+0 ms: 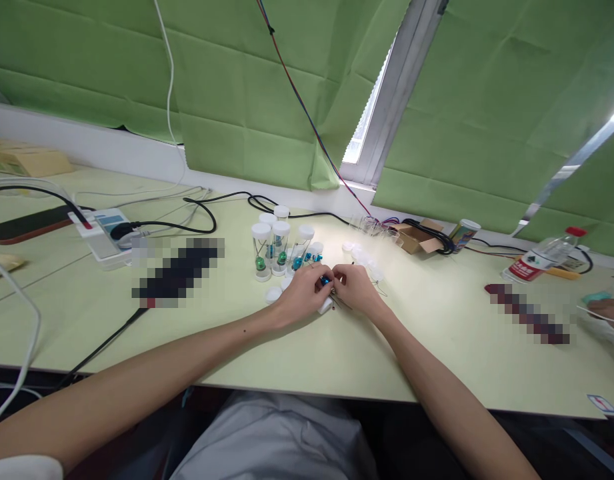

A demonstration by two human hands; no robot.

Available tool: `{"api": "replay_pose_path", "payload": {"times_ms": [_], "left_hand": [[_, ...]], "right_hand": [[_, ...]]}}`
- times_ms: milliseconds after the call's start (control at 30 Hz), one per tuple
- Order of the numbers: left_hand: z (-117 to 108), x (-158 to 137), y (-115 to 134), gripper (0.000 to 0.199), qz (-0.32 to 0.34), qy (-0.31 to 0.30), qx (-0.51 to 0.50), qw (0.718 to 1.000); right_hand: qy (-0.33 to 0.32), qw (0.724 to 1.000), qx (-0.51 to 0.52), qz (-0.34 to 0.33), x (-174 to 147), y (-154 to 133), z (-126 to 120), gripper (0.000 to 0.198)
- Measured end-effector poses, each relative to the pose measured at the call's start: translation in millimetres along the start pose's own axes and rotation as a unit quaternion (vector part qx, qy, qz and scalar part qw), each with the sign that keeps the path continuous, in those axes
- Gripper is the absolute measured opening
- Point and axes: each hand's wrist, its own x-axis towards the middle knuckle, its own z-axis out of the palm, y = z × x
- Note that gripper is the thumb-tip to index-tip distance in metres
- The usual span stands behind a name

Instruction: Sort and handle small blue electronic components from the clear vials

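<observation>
My left hand (307,287) is closed in a pinch around a small shiny blue piece (325,281) with thin dark wires near it. Touching it from the other side, my right hand (355,287) has its fingertips pressed together; whatever they grip is hidden. Below the fingers, a small white block (325,306) lies on the table. Just behind my left hand stand several clear jars with white lids, among them one jar (261,250) with a shiny green ball and thin wires inside. Small blue pieces (314,257) lie beside the jars.
Clear empty jars (369,225), an open cardboard box (417,235) and a patterned can (464,235) stand at the back. White lids (357,252) lie behind my right hand. A power strip (104,233) is left, a red-capped bottle (541,257) right. Another person's hand (609,309) is far right.
</observation>
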Motion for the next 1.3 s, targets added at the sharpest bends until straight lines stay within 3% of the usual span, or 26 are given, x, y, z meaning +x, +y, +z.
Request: {"api": "replay_pose_path", "payload": {"times_ms": [1300], "left_hand": [[0.0, 0.1, -0.1, 0.015, 0.001, -0.006, 0.006, 1.000]], "right_hand": [[-0.021, 1.000, -0.011, -0.011, -1.0, 1.0, -0.4, 0.019]]}}
